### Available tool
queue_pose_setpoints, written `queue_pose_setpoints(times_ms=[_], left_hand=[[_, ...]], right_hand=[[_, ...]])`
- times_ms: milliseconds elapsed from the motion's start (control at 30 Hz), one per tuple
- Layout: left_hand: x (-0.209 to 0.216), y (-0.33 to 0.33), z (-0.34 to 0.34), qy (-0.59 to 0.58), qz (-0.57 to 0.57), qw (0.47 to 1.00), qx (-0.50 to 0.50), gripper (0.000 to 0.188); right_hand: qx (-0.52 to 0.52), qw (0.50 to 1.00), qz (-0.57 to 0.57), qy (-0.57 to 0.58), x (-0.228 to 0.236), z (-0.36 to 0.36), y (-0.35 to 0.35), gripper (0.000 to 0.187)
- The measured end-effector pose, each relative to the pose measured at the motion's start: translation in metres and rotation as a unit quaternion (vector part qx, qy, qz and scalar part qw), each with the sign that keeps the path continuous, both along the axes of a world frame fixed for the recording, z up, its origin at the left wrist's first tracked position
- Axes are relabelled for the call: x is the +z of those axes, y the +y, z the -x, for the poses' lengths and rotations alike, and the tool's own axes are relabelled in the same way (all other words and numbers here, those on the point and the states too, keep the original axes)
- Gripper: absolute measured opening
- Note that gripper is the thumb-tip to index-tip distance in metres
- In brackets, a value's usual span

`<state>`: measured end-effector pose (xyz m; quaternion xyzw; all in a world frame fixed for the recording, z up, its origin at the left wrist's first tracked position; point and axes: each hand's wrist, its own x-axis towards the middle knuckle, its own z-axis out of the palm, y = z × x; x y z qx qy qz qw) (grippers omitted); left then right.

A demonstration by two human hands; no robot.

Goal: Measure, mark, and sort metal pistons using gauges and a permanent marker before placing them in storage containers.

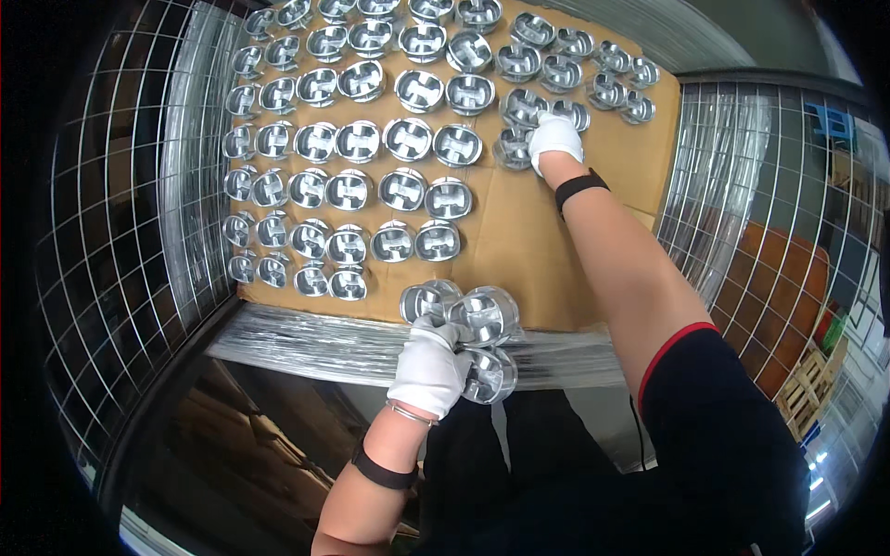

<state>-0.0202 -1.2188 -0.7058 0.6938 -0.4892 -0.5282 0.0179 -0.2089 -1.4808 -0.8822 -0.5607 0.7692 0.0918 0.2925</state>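
Silver engine pistons (408, 139) stand in rows on a brown cardboard sheet (528, 232), their hollow undersides facing up. My left hand (429, 371), in a white glove, is closed at the sheet's near edge among a cluster of three pistons (484, 315). One of these, a nearer piston (489, 375), hangs out past the edge beside my fingers. My right hand (555, 139), also gloved in white, reaches to the right part of the rows. Its fingers are curled on a piston (575, 115) there, partly hidden by the glove, with another piston (513, 148) at its left.
Wire mesh walls (116, 176) line the left, and a mesh wall (718, 176) wrapped in clear film stands at the right. Stretch film (306, 343) covers the near edge below the cardboard. Beyond the right mesh is a wooden pallet (808, 389).
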Motion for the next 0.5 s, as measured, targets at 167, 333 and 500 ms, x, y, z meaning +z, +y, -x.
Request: queue_pose_setpoints(times_ms=[167, 333, 500], left_hand=[[-0.014, -0.022, 0.018, 0.001, 0.001, 1.0, -0.02, 0.028], [-0.05, -0.061, 0.076, -0.005, -0.001, 0.997, -0.071, 0.024], [-0.114, -0.063, 0.118, -0.037, 0.083, 0.993, -0.08, 0.019]], right_hand=[[-0.052, 0.994, 0.048, -0.082, -0.015, -0.001, 0.026, 0.053], [0.094, 0.991, 0.083, -0.035, 0.015, 0.025, 0.023, 0.071], [0.098, 0.957, 0.213, -0.17, 0.067, 0.083, 0.082, 0.068]])
